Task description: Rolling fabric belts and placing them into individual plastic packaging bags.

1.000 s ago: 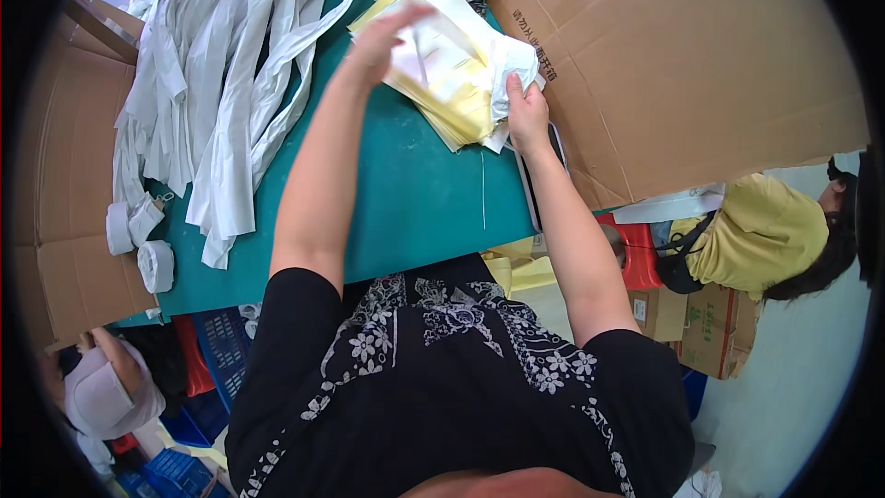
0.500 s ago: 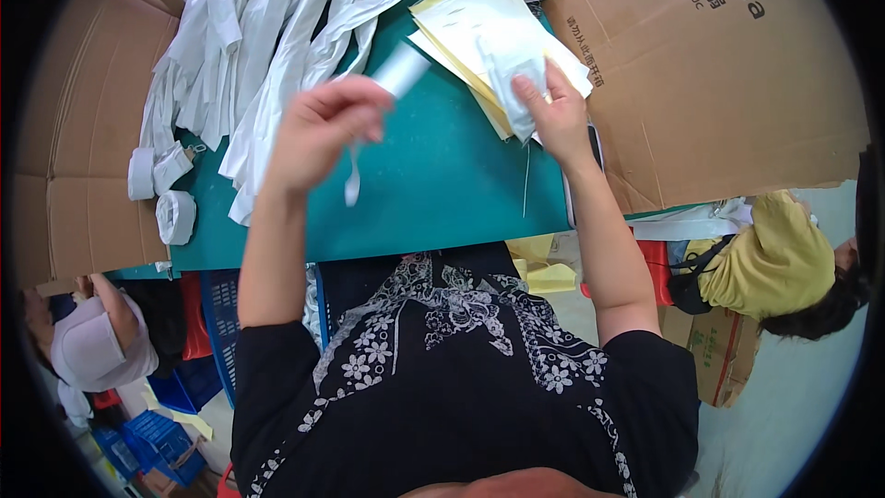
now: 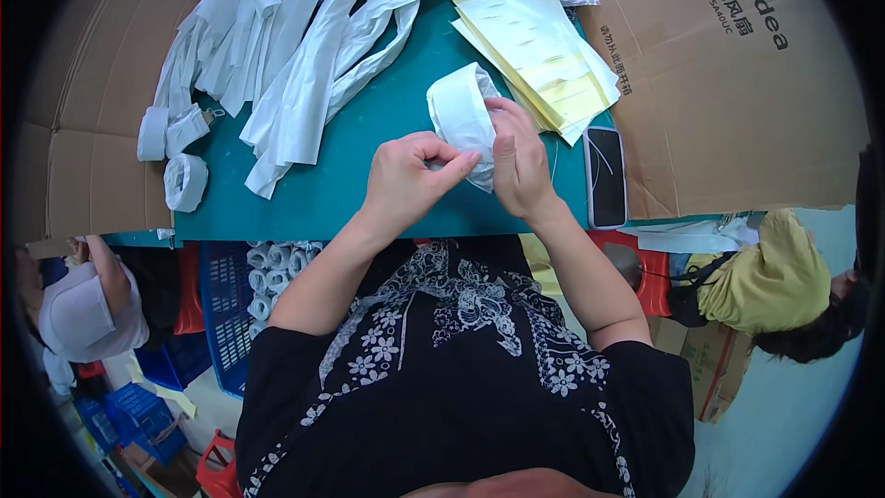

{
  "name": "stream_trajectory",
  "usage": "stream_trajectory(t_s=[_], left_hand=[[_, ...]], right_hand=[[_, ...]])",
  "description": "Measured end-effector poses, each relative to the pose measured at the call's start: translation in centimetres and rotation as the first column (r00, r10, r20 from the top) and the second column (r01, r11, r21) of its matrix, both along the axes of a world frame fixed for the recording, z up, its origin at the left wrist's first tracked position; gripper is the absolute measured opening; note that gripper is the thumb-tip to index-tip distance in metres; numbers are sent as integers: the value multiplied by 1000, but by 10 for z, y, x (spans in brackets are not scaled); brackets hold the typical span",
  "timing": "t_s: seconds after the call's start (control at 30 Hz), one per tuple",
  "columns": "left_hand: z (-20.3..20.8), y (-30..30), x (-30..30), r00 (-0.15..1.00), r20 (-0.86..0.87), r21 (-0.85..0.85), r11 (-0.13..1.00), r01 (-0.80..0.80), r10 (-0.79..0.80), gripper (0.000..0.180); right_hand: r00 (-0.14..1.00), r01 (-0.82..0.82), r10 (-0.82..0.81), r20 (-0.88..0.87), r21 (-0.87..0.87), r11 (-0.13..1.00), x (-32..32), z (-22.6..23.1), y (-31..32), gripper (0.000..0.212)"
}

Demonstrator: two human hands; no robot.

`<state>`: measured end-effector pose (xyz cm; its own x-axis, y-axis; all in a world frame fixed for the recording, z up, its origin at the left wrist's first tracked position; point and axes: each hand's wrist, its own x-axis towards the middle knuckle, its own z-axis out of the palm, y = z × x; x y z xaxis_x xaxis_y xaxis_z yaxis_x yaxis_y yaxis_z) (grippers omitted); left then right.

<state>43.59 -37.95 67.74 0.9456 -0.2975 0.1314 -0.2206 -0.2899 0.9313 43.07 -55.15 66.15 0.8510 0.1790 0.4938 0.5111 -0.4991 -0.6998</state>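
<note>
A wide white band, coiled into a loop (image 3: 458,109), stands between my hands just above the green table. My left hand (image 3: 412,175) is closed, its thumb and forefinger pinching at the lower side of the loop. My right hand (image 3: 522,161) holds the loop's right side, with fingers behind it and the thumb in front. What lies under the left fingertips is too small to make out. Right beside the loop is a stack of white sheets with yellow backing (image 3: 544,51). A thin white thread hangs near my right hand.
Long white strips (image 3: 304,74) lie heaped at the back left. Several small white coils (image 3: 187,183) sit by the left cardboard wall (image 3: 115,83). A phone (image 3: 606,177) lies before the right cardboard (image 3: 719,101). Below stands a blue crate (image 3: 228,314) beside white rolls. Two people sit nearby.
My left hand has come down and right to meet the right hand. The right hand has drawn the band off the sheets toward me, and it now shows as a round loop.
</note>
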Motion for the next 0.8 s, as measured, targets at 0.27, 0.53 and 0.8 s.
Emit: stream_trajectory(t_s=[0.27, 0.53, 0.8], left_hand=[[-16, 4, -2, 994, -7, 18, 994, -105, 105, 21], [-28, 8, 0, 959, -275, -213, 977, 6, -66, 24], [-23, 15, 6, 967, -235, -86, 993, 83, -101, 25]], right_hand=[[1000, 8, -5, 18, -152, 988, -7, 2, 12, 35], [964, -71, 53, -261, -59, 996, -15, -9, -2, 29], [971, -95, 72, -228, -95, 991, -16, -14, 1, 31]])
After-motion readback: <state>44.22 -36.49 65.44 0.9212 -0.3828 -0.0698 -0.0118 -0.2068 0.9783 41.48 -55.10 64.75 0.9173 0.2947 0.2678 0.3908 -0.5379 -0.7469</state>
